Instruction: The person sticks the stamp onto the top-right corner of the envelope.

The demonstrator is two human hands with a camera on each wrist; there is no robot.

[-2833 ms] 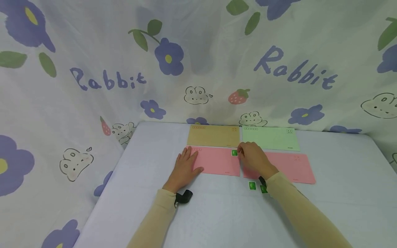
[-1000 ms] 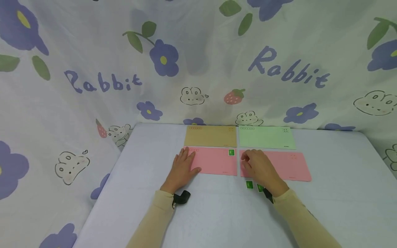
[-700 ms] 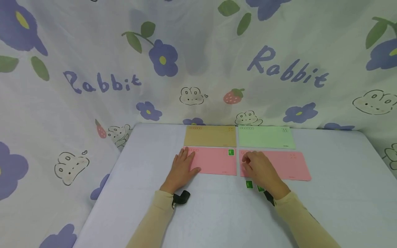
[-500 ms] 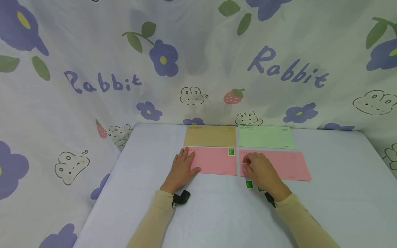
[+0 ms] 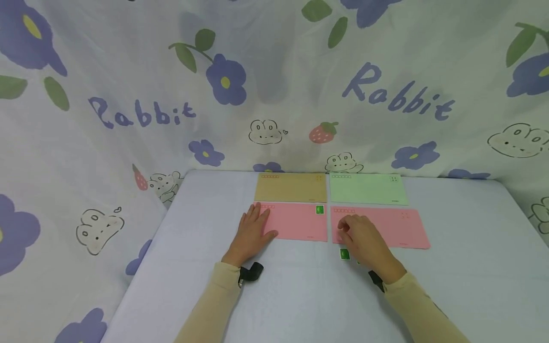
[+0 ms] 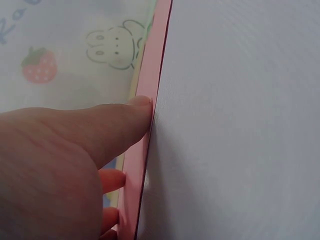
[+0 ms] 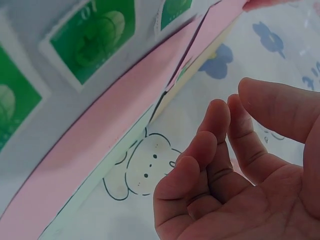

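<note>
My left hand rests with spread fingers on the left end of a pink envelope; in the left wrist view its thumb lies at the envelope's near edge. At that envelope's top right corner sits a green postage stamp. Over a second pink envelope, to the right, hovers my right hand, fingers loosely curled. Nothing shows between its thumb and fingers in the right wrist view. On the table just below are loose green stamps, three of them visible in the right wrist view.
Behind the pink envelopes lie a tan envelope and a light green one, edge to edge along the back of the white table. A printed cloth hangs behind the table and down its left side.
My right hand has left the stamp on the left pink envelope and moved right and toward me, over the second pink envelope. The stamp stays in the corner; my left hand holds its place.
</note>
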